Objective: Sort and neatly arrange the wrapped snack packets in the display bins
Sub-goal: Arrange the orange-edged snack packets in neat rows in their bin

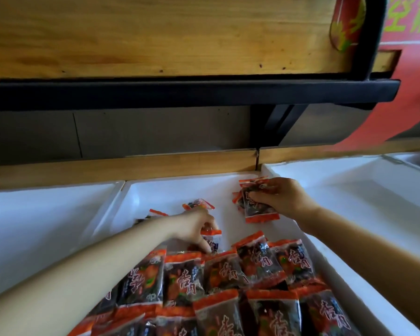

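Now packet (261, 210) pokes out beneath right hand (285, 197).

Crops front packets (218, 318) at the bottom edge; hides a loose packet (157, 212) behind the left forearm (121, 248); blurs banner lettering (407, 18).

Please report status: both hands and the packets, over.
Left hand pinches one packet behind the arranged rows. Right hand grips a small stack at far right of the middle bin. Loose packets lie far left; nothing in the way.
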Demonstrator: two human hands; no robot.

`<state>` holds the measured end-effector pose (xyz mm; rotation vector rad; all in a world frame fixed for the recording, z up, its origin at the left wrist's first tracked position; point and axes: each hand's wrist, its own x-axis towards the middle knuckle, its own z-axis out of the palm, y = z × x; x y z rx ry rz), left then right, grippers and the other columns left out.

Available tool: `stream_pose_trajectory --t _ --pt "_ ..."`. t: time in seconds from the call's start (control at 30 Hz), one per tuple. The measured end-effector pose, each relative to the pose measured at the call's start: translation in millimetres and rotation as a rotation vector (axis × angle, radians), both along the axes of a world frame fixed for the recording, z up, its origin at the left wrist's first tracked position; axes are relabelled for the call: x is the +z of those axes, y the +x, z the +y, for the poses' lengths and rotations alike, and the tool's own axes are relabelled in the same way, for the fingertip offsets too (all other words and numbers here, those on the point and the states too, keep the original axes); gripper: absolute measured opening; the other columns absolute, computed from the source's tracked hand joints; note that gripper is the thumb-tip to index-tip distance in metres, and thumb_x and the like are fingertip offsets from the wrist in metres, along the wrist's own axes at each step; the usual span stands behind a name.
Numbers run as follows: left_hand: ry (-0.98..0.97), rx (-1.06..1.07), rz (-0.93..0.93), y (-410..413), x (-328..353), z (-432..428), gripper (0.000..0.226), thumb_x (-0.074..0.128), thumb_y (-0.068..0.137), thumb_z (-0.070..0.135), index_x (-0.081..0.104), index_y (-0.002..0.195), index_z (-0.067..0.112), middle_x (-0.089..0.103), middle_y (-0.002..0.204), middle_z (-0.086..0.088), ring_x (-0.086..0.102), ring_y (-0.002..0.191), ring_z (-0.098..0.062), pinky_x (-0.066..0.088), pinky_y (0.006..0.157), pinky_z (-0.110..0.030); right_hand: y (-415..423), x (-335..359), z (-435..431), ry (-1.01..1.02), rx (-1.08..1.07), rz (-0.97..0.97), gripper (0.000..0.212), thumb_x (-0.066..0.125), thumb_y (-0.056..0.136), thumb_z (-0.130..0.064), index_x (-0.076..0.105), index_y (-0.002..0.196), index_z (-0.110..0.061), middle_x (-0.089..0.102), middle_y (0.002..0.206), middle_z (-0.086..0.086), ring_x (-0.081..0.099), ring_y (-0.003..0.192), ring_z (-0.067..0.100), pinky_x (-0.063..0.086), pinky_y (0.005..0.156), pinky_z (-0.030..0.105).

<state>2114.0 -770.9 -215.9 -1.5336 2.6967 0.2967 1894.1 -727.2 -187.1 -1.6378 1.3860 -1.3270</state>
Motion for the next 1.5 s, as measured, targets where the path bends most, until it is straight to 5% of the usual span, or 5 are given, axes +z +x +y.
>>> stream_pose_trajectory --t 0.17,0.33,0.6,1.07,1.5 --pt "0.000 0.071 0.130 -5 10 10 0.047 0.076 0.084 0.018 0.048 0.121 0.007 0.055 0.110 -0.003 0.050 0.096 -0.015 0.040 0.076 -0.025 8 3 6 -0.022 0.015 0.013 0.025 0.073 0.079 -0.021 0.065 0.102 -0.015 0.066 0.090 -0.003 0.062 0.078 0.005 0.050 0.065 0.013" --pt "-0.103 0.214 0.824 -3 32 31 0.016 0.076 0.081 0.008 0.065 0.092 0.011 0.072 0.093 -0.009 0.072 0.079 -0.024 0.056 0.063 -0.026 14 13 31 -0.069 0.056 -0.029 0.014 0.071 0.081 -0.015 0.063 0.089 -0.023 0.069 0.087 -0.003 0.065 0.076 0.007 0.055 0.073 0.022" --pt "0.201 0.410 1.452 -27 52 113 0.027 0.061 0.094 0.037 0.070 0.094 0.011 0.071 0.087 -0.011 0.064 0.079 -0.024 0.053 0.072 -0.032 28 23 92 -0.009 0.237 -0.242 0.009 0.064 0.085 -0.004 0.061 0.093 -0.008 0.071 0.089 0.009 0.069 0.075 0.019 0.059 0.065 0.027" --pt "0.191 0.344 1.467 -33 44 203 0.025 0.072 0.084 0.003 0.066 0.107 0.011 0.072 0.102 -0.013 0.072 0.089 -0.022 0.060 0.072 -0.032 -3 26 169 0.062 0.131 -0.201 0.024 0.060 0.089 -0.012 0.051 0.110 -0.006 0.069 0.096 0.013 0.069 0.073 0.021 0.058 0.068 0.040" --pt "0.195 0.291 1.532 -20 39 241 0.023 0.069 0.086 0.001 0.064 0.107 0.010 0.075 0.094 -0.007 0.074 0.082 -0.017 0.060 0.066 -0.028 -56 25 171 0.160 -0.065 0.579 0.033 0.074 0.079 -0.017 0.064 0.104 0.002 0.065 0.092 0.018 0.053 0.065 0.014 0.044 0.057 0.021"
